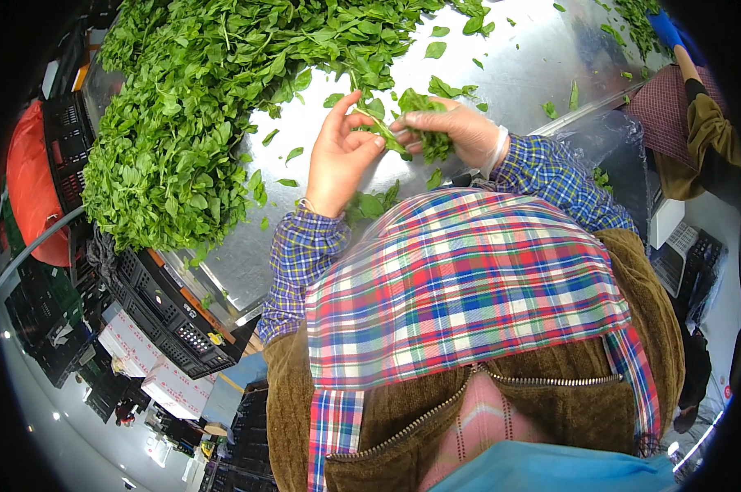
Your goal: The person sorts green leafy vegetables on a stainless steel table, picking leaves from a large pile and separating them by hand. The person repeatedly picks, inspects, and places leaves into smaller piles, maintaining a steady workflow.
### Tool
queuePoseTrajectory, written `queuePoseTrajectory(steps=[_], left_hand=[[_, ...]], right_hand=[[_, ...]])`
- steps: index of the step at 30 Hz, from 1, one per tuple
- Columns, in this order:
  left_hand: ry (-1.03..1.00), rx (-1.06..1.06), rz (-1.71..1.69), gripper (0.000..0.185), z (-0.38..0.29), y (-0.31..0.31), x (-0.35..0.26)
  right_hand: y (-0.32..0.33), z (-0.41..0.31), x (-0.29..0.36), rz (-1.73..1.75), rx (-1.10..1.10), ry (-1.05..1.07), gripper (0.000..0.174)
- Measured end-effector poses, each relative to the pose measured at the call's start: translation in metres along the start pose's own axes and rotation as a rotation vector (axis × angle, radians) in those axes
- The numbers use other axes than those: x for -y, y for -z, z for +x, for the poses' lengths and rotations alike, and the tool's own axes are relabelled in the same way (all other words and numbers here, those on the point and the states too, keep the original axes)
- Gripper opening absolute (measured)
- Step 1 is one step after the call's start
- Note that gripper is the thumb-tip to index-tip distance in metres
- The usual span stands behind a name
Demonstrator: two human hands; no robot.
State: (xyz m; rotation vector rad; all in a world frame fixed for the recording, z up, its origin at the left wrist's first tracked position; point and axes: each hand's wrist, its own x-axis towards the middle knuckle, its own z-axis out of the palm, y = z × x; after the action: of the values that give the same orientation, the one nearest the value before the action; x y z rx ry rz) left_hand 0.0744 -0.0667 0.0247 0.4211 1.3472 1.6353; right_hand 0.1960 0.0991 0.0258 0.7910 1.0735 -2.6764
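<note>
My left hand (344,150) is bare and sits over the metal tabletop (499,80), thumb and index finger apart. A pale green stem with leaves (384,130) runs from beside its curled fingers toward my right fingertips; whether the left fingers grip it is unclear. My right hand (462,126), in a clear thin glove, is closed around a small bunch of green leaves (429,111). Beyond and to the left, a large heap of leafy greens (179,123) covers much of the table. More loose leaves (370,206) lie between my left forearm and my plaid apron (469,277).
Scattered leaves (435,50) dot the table. At the far right, another person's blue-gloved hand (665,29) reaches to greens. Clear plastic (610,135) hangs at the table's near edge. Black crates (167,313) stand left, with a red bag (32,184) and white boxes (176,384).
</note>
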Motion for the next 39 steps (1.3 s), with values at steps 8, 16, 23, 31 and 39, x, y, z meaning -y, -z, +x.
queuePoseTrajectory(steps=[8,16,23,31,39], left_hand=[[0.085,0.065,0.26,0.05,-0.007,-0.008,0.006],[-0.113,0.284,0.908,0.01,-0.016,0.01,0.004],[0.049,0.711,1.253,0.018,-0.022,0.059,-0.03],[-0.105,-0.189,1.009,0.034,0.085,0.031,0.002],[-0.028,-0.242,0.71,0.044,0.08,0.042,0.012]], right_hand=[[-0.001,0.006,-0.014,-0.264,-0.041,-0.013,0.038],[0.001,-0.003,-0.018,-0.441,0.019,-0.134,0.039],[0.022,-0.005,0.005,-0.369,0.048,-0.117,0.038],[0.021,0.005,0.019,0.068,0.062,-0.15,0.032],[0.024,-0.006,0.024,0.036,-0.031,-0.055,0.021]])
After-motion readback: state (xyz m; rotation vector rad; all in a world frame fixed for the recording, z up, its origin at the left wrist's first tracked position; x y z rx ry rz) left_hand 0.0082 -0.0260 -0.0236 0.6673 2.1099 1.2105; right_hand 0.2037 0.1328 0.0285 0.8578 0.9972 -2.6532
